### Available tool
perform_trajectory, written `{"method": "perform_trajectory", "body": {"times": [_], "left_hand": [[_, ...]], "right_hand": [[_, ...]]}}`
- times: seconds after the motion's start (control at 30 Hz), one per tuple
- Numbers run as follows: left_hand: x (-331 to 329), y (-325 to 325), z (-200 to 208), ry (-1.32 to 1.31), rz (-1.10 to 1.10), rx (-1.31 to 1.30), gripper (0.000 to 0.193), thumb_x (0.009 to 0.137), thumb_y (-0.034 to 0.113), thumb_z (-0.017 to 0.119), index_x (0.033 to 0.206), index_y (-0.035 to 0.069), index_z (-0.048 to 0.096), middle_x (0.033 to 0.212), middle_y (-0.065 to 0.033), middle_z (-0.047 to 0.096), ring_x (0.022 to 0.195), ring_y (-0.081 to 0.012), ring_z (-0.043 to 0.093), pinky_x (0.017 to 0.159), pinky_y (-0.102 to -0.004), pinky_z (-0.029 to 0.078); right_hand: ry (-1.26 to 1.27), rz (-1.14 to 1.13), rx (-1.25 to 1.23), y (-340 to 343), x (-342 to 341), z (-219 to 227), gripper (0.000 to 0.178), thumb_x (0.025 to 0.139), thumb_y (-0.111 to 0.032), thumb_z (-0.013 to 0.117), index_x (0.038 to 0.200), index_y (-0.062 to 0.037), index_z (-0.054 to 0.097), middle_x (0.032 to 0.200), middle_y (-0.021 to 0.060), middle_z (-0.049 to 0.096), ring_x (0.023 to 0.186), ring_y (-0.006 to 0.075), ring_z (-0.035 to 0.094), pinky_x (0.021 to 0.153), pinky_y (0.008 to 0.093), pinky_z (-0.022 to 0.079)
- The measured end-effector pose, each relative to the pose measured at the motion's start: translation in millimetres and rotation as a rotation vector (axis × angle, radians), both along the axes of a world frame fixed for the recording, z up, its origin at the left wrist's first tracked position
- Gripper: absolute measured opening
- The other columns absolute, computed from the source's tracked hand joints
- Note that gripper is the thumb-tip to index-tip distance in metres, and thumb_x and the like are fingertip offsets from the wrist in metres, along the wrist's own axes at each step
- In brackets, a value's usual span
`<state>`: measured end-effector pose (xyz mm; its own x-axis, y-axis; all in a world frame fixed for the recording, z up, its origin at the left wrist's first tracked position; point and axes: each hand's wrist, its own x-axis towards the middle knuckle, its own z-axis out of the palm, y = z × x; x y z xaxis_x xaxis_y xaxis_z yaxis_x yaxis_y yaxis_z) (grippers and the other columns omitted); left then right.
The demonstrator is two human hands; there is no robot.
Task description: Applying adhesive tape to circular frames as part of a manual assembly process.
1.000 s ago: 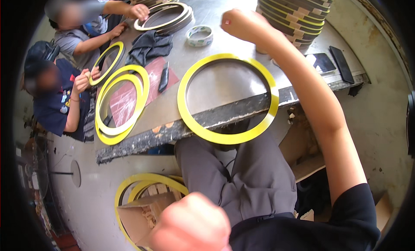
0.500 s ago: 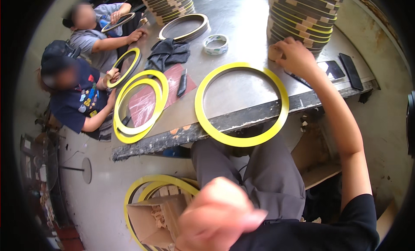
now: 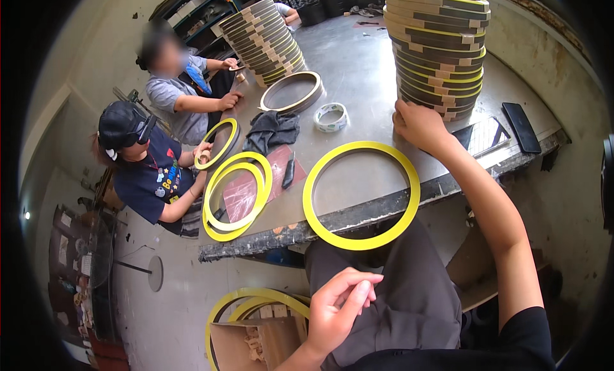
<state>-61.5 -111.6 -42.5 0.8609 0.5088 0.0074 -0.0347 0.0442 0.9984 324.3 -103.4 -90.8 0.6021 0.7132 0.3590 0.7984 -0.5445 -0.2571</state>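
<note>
My left hand point(image 3: 339, 310) is raised over my lap with its fingers curled and the thumb pressed close to them; whatever they may hold is too small to make out. At the foot of a tall stack of dark and yellow rings point(image 3: 441, 64), my right hand point(image 3: 422, 125) rests on the table with bent fingers. Its fingertips are turned away, and what lies under them is hidden. In front of me a flat yellow ring point(image 3: 311, 205) with a dark inner wall lies across the table's front edge, partly overhanging my knees. Neither hand touches it.
Left on the metal table point(image 3: 358, 58) are two yellow rings point(image 3: 265, 185), a knife point(image 3: 290, 171) on a red sheet point(image 3: 278, 160), a dark cloth point(image 3: 272, 131) and a tape roll point(image 3: 331, 118). Phones point(image 3: 521, 128) lie right. Two people sit left. A cardboard box point(image 3: 233, 348) stands below.
The view has tilted up, so the table sits lower in it. My left hand has moved away from the camera. A tan roll by my right fingers is now out of sight.
</note>
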Motion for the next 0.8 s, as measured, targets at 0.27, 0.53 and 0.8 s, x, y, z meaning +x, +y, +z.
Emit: {"method": "perform_trajectory", "body": {"times": [0.27,0.53,0.8], "left_hand": [[21.1,14.5,-19.3,-0.11,0.111,0.103,0.067,0.103,0.044,0.053,0.152,0.004,0.033,0.143,-0.016,0.046,0.124,-0.0252,0.053,0.089,-0.0382,0.054],[30.9,8.7,-30.9,-0.282,-0.326,-0.81,0.072,0.106,0.063,0.022,0.149,0.009,0.039,0.139,-0.0084,0.053,0.128,-0.0221,0.054,0.103,-0.0399,0.046],[15.8,7.3,-48.9,-0.033,-0.338,-0.957,0.048,0.089,0.034,0.069,0.123,0.004,0.056,0.113,-0.0125,0.063,0.096,-0.0202,0.066,0.067,-0.0314,0.055]], "right_hand": [[0.469,0.726,0.529,-67.7,-140.6,91.0,0.053,0.083,0.001,0.068,0.133,-0.0084,0.055,0.118,0.0145,0.061,0.11,0.033,0.063,0.093,0.0403,0.052],[0.659,1.025,0.524,-117.8,-188.9,66.0,0.06,0.083,-0.008,0.079,0.139,-0.0057,0.056,0.129,0.0146,0.061,0.12,0.0317,0.061,0.1,0.0417,0.051],[0.636,1.085,0.562,-120.2,-188.7,49.7,0.059,0.072,-0.007,0.08,0.129,-0.0103,0.067,0.121,0.0112,0.062,0.109,0.0286,0.065,0.09,0.0373,0.054]]}}
